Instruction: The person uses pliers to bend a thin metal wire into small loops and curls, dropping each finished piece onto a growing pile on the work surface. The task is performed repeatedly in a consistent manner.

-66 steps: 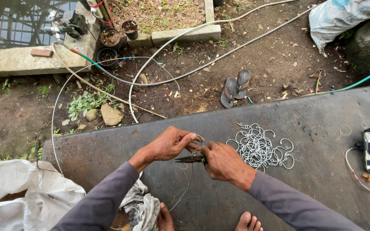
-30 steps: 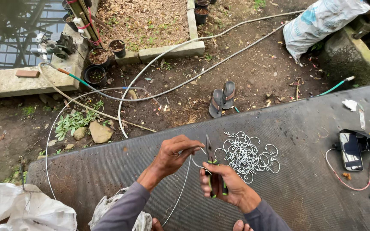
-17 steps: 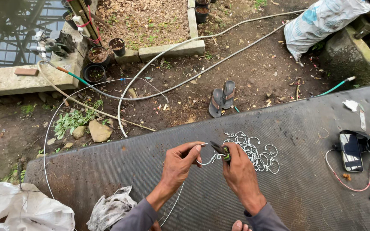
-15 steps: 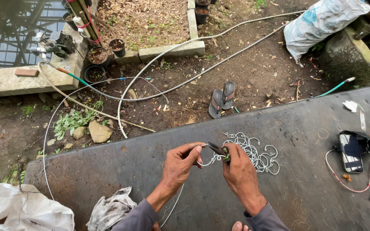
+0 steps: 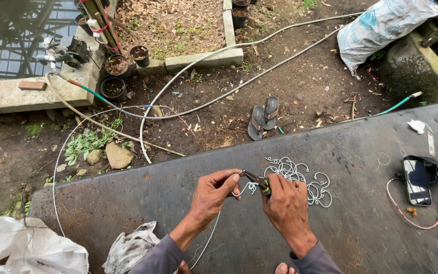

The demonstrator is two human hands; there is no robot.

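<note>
My right hand [image 5: 288,209] grips a pair of dark pliers [image 5: 257,181] whose jaws point up and left. My left hand [image 5: 213,191] pinches a thin white wire [image 5: 243,190] right at the jaws, where the wire curls into a small loop. The rest of that wire runs down between my forearms and off the bottom edge [image 5: 205,248]. Just beyond my right hand lies a pile of bent white wire hooks [image 5: 306,178] on the dark grey slab [image 5: 356,223].
A phone in a black holder [image 5: 417,175] with a red cable lies on the slab at right. A crumpled rag [image 5: 130,247] and white sacks [image 5: 31,251] sit at the lower left. Beyond the slab's far edge: dirt, hoses, sandals [image 5: 263,116], pots.
Both hands have moved up and closer together over the slab. The pliers, earlier held low and upright in my right hand, now meet the wire at my left fingertips.
</note>
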